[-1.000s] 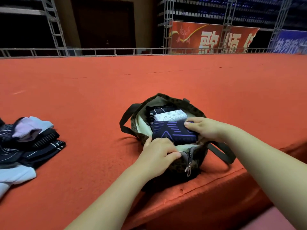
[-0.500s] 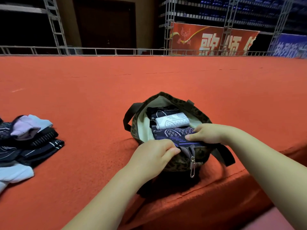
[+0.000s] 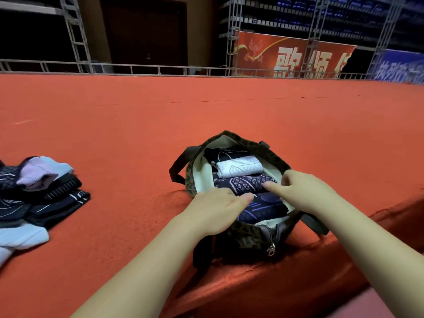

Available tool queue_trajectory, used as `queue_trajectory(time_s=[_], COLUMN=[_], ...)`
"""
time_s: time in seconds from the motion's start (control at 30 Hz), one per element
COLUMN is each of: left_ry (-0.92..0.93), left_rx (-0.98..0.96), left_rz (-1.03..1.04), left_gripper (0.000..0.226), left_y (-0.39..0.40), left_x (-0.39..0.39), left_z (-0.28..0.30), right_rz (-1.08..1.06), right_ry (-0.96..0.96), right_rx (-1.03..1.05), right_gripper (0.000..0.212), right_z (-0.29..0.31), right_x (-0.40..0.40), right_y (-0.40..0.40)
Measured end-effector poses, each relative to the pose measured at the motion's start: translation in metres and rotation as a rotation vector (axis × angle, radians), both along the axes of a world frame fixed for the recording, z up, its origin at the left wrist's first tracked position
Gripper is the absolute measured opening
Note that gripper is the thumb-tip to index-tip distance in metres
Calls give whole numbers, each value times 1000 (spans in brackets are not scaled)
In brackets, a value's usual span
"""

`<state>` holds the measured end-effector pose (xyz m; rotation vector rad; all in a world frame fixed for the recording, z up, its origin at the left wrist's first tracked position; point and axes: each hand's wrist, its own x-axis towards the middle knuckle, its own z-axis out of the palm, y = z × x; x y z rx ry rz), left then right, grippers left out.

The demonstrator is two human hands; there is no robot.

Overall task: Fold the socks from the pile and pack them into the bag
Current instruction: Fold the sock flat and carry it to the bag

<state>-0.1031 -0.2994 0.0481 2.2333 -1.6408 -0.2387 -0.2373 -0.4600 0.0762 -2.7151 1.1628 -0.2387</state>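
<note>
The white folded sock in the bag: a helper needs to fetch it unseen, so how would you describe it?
On the red carpeted platform sits an open leopard-print bag. Inside lie folded socks in a row; the white folded sock is second from the far end. It alone is white, between dark ones.

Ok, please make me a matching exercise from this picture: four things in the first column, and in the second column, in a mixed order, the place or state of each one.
Column 1
1. white folded sock
2. pile of socks
3. zipper pull
4. left hand

Column 2
a. lies on the red surface, left of the bag
b. hangs on the bag's near outer side
c. rests at the bag's near rim, fingers straight
d. lies inside the bag, toward its far end

Pairs: 1-d, 2-a, 3-b, 4-c
</note>
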Motion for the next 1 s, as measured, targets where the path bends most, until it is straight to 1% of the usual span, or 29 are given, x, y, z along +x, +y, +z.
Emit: queue_trajectory(time_s=[0.03, 0.07, 0.1, 0.13, 0.17, 0.2, 0.27, 0.33, 0.4, 0.43, 0.47, 0.53, 0.6, 0.63, 0.7, 0.77, 0.83, 0.87, 0.9, 0.93, 1.0], left_ry=[-45, -54, -31, 12, 63, 110, 180, 182, 206, 236, 245, 201, 176, 181, 213, 192, 59, 17, 9, 11, 28], left_rx=[-30, -53, -66, -73, -68, -42, 72, 184, 225, 232, 239, 264, 283, 283, 265, 221, 65, -25, -64, -44, 82], left_rz=[-47, -99, -152, -206, -256, -293, -331, -354, -364, -363, -361, -353, -325, -320, -307, -297, -303, -304, -301, -295, -259], left_gripper=[78, 83, 85, 85, 84, 82, 78, 66, 50, 48, 51, 57, 62, 58, 43, 35, 29, 25, 24, 27, 36], left_y=[-4, -8, -11, -13, -15, -16, -15, -15, -13, -12, -12, -14, -13, -14, -14, -12, -10, -7, -5, -3, -1], left_x=[-3, -6, -8, -9, -11, -11, -11, -9, -7, -7, -6, -2, 3, 8, 17, 23, 23, 21, 20, 19, 19], left_z=[2, 3, 3, 1, -1, -3, -5, -4, -1, 1, 3, 5, 9, 10, 14, 16, 18, 18, 16, 14, 10], right_rz=[56, 165, 294, 414, 485, 508, 506, 535, 582, 580, 570, 581, 595, 582, 525, 494, 467, 438, 411, 393, 395], right_ry=[-131, -267, -352, -370, -330, -274, -198, -168, -175, -174, -176, -192, -263, -332, -450, -461, -428, -431, -444, -448, -429], right_rx=[-52, -30, 34, 93, 126, 135, 102, 2, -128, -149, -143, -146, -174, -161, -76, 4, 39, 56, 76, 90, 88], right_gripper=[48, 44, 39, 34, 29, 26, 34, 37, 39, 39, 38, 32, 25, 22, 22, 26, 30, 34, 38, 39, 38], right_z=[0, -2, -6, -13, -23, -34, -52, -58, -60, -59, -57, -52, -42, -35, -24, -23, -26, -27, -27, -25, -23], right_x=[-10, -22, -32, -41, -48, -53, -55, -49, -41, -37, -35, -31, -31, -33, -36, -34, -29, -26, -23, -20, -14], right_y=[6, 11, 15, 18, 18, 17, 12, 13, 11, 10, 10, 11, 16, 17, 18, 13, 8, 6, 4, 4, 7])
